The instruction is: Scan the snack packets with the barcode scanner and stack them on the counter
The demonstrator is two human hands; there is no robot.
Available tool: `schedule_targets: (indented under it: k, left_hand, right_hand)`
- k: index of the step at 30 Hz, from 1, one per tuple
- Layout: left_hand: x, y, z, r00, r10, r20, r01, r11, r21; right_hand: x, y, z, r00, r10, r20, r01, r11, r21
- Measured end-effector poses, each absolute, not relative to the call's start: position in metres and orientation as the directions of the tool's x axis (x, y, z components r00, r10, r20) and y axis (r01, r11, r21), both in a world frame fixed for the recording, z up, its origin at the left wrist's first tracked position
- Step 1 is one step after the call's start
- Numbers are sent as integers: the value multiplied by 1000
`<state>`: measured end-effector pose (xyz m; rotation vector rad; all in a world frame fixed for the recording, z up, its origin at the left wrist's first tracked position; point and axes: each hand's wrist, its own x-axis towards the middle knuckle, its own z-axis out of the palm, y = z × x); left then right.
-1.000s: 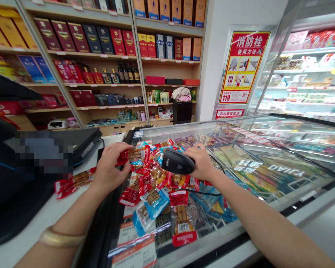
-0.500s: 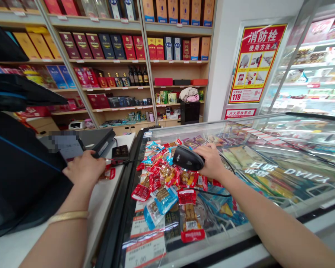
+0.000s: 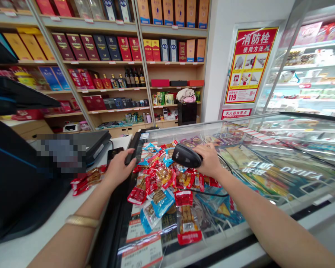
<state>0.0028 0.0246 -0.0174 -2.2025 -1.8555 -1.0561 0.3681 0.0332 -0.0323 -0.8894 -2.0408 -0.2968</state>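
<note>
A black handheld barcode scanner [image 3: 185, 155] is in my right hand [image 3: 210, 160], its head pointing left over a heap of small snack packets [image 3: 163, 173]. The packets are red or blue with clear windows and lie on the glass lid of a chest freezer [image 3: 209, 247]. My left hand [image 3: 120, 167] is above the seam between the white counter [image 3: 80, 212] and the freezer. Its thumb and fingers are apart, with nothing visible between them. Beside its wrist, red snack packets [image 3: 89, 179] lie on the counter. A dark palm-sized object [image 3: 114, 152] is partly hidden behind my left hand.
A black screen terminal [image 3: 13, 186] fills the left side, with a flat dark device [image 3: 97, 145] behind it. The scanner's cable [image 3: 206, 192] trails across the freezer lid. Paper price labels [image 3: 142, 251] lie near its front corner. Shelves of boxed bottles [image 3: 100, 48] line the back wall.
My left hand has moved right, from beside the terminal towards the packet heap. Red packets now show on the counter behind it. My right hand and the scanner stay nearly still.
</note>
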Motion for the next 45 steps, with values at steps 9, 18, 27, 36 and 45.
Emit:
schedule_targets:
  k: [9,18,27,36,45]
  left_hand:
    - [43,3,-19,512,737,441,704,-654,277]
    - [61,-2,-24,653,653,385,659,-740,138]
    - [60,0,-24,701,633,328,640,-761,101]
    - [56,1,-27,387,806,447,689,-575,441]
    - [50,1,-12,-90,951,294,519,-207,829]
  right_hand:
    - [368,33,-32,-411,511,755,701,707,-97]
    - [368,31,-31,-417,508,753,705,704,-84]
    - [366,31,-32,-408,496,766,696,712,-90]
    - [367,30,-31,-368,475,799,706,702,-93]
    - [364,22,-23,-427,458,780,692,720,-44]
